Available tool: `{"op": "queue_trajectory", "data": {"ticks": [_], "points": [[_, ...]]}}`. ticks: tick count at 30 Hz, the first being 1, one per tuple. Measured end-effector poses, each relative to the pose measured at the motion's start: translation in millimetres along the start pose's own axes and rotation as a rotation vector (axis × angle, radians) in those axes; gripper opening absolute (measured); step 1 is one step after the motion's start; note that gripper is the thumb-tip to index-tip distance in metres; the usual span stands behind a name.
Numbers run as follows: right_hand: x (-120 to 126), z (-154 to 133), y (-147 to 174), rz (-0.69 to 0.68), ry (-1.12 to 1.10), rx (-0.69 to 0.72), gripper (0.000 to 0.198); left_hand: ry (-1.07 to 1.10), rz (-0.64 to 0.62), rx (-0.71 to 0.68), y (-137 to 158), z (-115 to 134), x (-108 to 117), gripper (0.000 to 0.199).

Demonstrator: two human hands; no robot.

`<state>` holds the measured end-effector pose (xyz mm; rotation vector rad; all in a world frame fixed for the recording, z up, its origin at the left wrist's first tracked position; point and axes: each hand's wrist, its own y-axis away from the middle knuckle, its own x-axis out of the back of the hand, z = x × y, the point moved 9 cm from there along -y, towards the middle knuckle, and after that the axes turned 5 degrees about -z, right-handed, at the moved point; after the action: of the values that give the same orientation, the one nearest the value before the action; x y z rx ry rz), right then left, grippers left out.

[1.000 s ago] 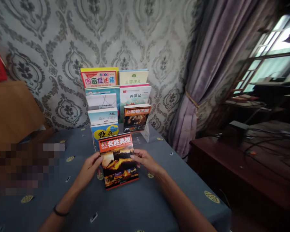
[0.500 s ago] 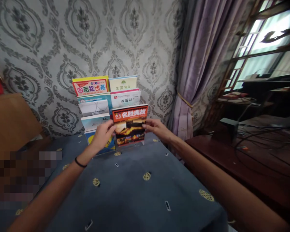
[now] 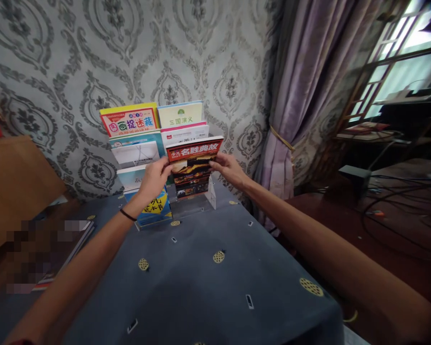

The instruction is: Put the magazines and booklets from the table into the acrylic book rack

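Observation:
Between my two hands is a book [image 3: 194,167] with a red title band and dark golden landscape photos, its top tipped toward me. My left hand [image 3: 156,177] pinches its left edge, and my right hand [image 3: 230,168] grips the right edge near the top. Behind and beside it, a clear tiered stand [image 3: 211,192] holds several books. A yellow-edged picture book [image 3: 131,120] is at the back left, with a pale green book [image 3: 180,114] to its right. Lower left, a blue and yellow book [image 3: 156,207] is partly covered by my left hand.
A blue cloth with pineapple prints covers the table [image 3: 187,287]. At the left are a cardboard box [image 3: 19,187] and a magazine [image 3: 70,254], partly blurred out. Patterned wall and a purple curtain [image 3: 290,96] stand behind. Black cables [image 3: 398,201] lie at the right.
Both hands have lifted the red-banded book from the stand's front tier and tilted its top toward me. More of the stand's clear side shows. The view has shifted slightly.

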<state>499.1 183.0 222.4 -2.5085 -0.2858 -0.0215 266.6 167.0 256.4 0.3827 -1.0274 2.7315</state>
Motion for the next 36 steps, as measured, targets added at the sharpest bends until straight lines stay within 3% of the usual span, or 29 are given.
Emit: {"op": "queue_trajectory", "data": {"ticks": [5, 8, 17, 21, 29, 36], "points": [[0, 18, 1, -0.01, -0.038, -0.018, 0.04, -0.405, -0.042, -0.088, 0, 7, -8, 0.011], [3, 30, 2, 0.019, -0.051, -0.043, 0.04, -0.499, -0.045, -0.124, 0, 7, -12, 0.014], [7, 38, -7, 0.051, -0.052, -0.037, 0.035, -0.227, -0.015, -0.06, -8, -9, -10, 0.009], [8, 40, -6, 0.054, -0.07, 0.001, 0.036, -0.245, -0.013, -0.048, -8, -11, -12, 0.008], [11, 61, 2, 0.05, -0.058, -0.051, 0.036, -0.183, -0.063, -0.047, -8, -26, -23, 0.009], [16, 69, -5, 0.032, 0.16, 0.003, 0.031, -0.285, 0.006, 0.103, -11, -38, -20, 0.007]]}}
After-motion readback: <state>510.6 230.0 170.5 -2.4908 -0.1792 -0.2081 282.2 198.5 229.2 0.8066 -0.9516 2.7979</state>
